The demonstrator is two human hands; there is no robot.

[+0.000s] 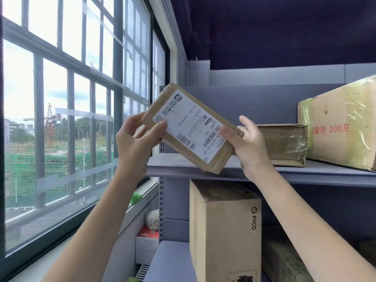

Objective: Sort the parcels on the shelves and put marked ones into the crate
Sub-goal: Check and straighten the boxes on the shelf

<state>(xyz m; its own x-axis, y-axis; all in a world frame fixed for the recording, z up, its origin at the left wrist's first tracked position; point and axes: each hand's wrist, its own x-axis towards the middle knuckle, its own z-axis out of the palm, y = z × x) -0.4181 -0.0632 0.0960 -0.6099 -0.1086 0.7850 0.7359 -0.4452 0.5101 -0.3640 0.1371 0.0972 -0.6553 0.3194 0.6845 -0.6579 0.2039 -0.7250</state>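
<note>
A flat brown parcel with a white shipping label and barcodes is held tilted in the air in front of the upper shelf. My left hand grips its left end, thumb on the label. My right hand holds its right end, thumb on the label's corner and fingers behind. A low taped parcel lies on the upper shelf to the right. Beside it stands a large carton with red print. No crate is in view.
A tall PICO carton stands on the lower shelf, with another taped parcel to its right. A large window fills the left. On the sill sit a bag and a white-red box.
</note>
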